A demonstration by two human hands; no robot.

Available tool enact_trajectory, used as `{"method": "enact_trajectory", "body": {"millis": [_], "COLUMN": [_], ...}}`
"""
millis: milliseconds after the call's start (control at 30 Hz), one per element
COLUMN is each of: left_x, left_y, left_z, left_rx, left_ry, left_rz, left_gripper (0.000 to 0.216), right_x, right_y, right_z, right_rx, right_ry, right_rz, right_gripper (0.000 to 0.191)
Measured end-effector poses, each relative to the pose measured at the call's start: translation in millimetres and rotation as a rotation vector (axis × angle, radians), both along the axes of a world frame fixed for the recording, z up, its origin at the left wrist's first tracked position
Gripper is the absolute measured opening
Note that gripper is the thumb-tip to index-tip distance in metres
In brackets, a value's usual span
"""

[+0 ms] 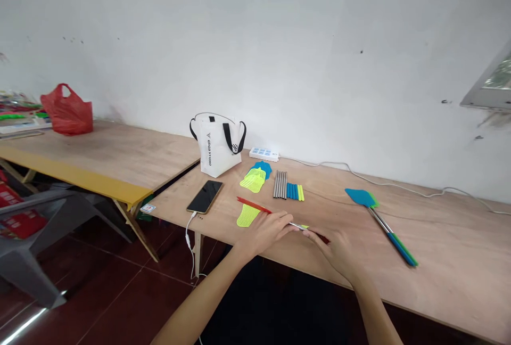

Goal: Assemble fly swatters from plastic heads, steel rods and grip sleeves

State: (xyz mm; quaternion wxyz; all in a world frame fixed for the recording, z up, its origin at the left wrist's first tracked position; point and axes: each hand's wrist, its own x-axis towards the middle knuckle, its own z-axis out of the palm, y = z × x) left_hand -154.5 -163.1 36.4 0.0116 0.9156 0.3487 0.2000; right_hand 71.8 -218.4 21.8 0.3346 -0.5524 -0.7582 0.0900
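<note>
A red fly swatter is held level over the table's front part, its head turned nearly edge-on. My left hand is closed around it where the head meets the metal rod. At the other end, my right hand grips the rod close to the dark red handle. Partly covered by my left hand, a yellow-green perforated swatter head lies on the wood. Beyond my hands are another yellow-green swatter head overlapping a blue one, grey metal rods, blue handle sleeves and yellow sleeves.
Blue and green fly swatters lie together at right. A black phone with a white cable is on the left, near a white bag and a power strip. A red plastic bag stands on the neighbouring table.
</note>
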Motion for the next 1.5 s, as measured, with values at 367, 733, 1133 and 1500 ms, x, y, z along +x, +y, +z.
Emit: {"method": "enact_trajectory", "body": {"millis": [367, 733, 1133, 1500], "left_x": [-3.4, -22.5, -67.2, -77.9], "left_y": [0.6, 15.9, 34.7, 33.6], "left_z": [3.1, 6.3, 17.0, 25.9], "left_rx": [-0.058, -0.123, -0.071, -0.051], "left_ry": [-0.039, -0.145, -0.228, -0.312], "left_rz": [-0.098, -0.037, 0.112, 0.124], "left_gripper": [0.029, 0.032, 0.033, 0.032], "right_x": [9.1, 31.0, 150.6, 147.3], "right_y": [-2.7, -5.0, -6.9, -21.0], "right_z": [13.4, 19.4, -16.7, -14.9], "right_rx": [0.007, -0.031, 0.097, 0.086], "right_ry": [-0.080, -0.145, 0.035, 0.253], "right_rz": [0.029, -0.006, -0.335, -0.351], "right_gripper": [0.043, 0.055, 0.055, 0.051]}}
